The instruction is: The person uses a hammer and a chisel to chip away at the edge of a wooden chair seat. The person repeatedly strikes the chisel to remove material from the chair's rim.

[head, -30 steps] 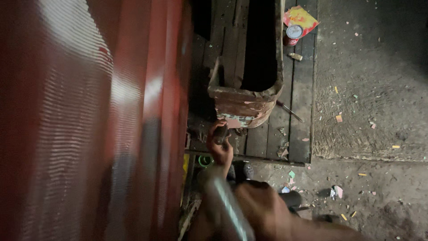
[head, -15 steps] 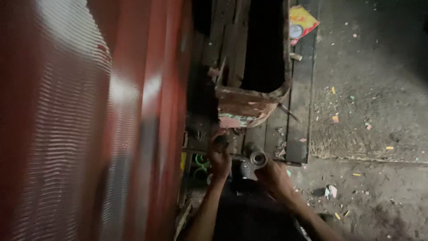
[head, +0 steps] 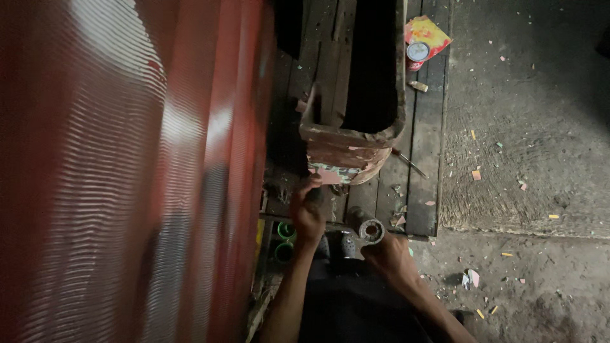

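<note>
My left hand (head: 307, 211) is closed around a small dark tool or part that I cannot make out, held just below the corner of a worn metal box frame (head: 346, 149) with peeling paint. My right hand (head: 389, 254) grips a short grey metal tube (head: 368, 228), its open end facing up. Both hands are low over a dark wooden plank platform (head: 422, 159), a short distance apart.
A large blurred red ribbed surface (head: 140, 171) fills the left half. A round can (head: 417, 53) on a yellow-red wrapper (head: 432, 32) lies at the platform's far end. Green rings (head: 284, 241) sit near my left wrist. Littered concrete floor (head: 527, 159) lies to the right.
My right hand brought the grey tube down from close to the camera to the platform edge. My left hand stayed near the box corner.
</note>
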